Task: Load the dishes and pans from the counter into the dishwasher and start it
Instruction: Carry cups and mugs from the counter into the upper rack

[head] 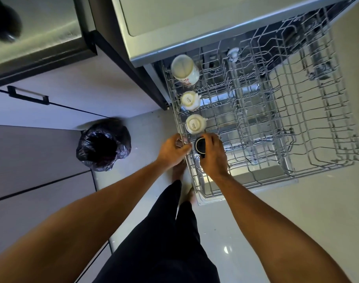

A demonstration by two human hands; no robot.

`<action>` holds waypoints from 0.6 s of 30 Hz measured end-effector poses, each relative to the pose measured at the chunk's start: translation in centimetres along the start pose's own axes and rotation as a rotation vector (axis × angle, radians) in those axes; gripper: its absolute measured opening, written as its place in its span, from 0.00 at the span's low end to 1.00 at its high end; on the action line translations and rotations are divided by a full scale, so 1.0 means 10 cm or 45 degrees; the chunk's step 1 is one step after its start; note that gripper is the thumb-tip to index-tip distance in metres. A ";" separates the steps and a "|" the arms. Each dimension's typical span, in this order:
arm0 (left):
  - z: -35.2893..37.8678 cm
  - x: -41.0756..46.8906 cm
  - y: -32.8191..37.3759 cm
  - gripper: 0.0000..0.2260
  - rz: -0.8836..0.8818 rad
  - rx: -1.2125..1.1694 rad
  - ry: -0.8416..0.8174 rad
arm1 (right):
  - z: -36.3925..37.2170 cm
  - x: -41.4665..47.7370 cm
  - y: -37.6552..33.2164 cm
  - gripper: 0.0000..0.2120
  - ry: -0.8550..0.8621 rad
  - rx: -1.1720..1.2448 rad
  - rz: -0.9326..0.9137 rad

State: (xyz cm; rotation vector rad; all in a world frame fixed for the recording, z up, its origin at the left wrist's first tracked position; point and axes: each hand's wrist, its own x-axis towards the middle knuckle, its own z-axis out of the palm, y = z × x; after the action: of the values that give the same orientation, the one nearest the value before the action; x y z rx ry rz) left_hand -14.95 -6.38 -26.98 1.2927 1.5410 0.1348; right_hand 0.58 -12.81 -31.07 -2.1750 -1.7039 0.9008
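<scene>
Pale floor tiles (256, 231) lie under a pulled-out dishwasher rack (276, 123). Along the rack's left edge three white cups (195, 123) stand upside down in a row. At the near end of that row the right hand (213, 158) holds a dark cup (200, 145) bottom up, its grip curled round the cup's side. The left hand (170, 152) is at the rack's left rim, grip curled on the rim wire. A bin (104, 145) lined with a black bag stands left of the rack.

dark cup (200, 145) half covered by right hand (212, 158), black object (5, 21) cut off top left
</scene>
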 end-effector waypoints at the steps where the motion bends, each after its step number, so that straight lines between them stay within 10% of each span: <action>1: -0.01 0.00 0.00 0.08 0.008 0.000 -0.008 | 0.00 0.01 -0.02 0.43 0.005 -0.015 -0.024; 18: 0.05 -0.11 0.02 0.09 0.015 -0.046 0.068 | -0.09 -0.15 -0.02 0.42 0.063 0.326 0.014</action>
State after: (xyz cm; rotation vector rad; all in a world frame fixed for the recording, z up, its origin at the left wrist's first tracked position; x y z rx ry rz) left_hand -14.62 -7.41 -26.38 1.2788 1.5698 0.2048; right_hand 0.76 -13.97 -29.81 -2.0216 -1.4657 0.9990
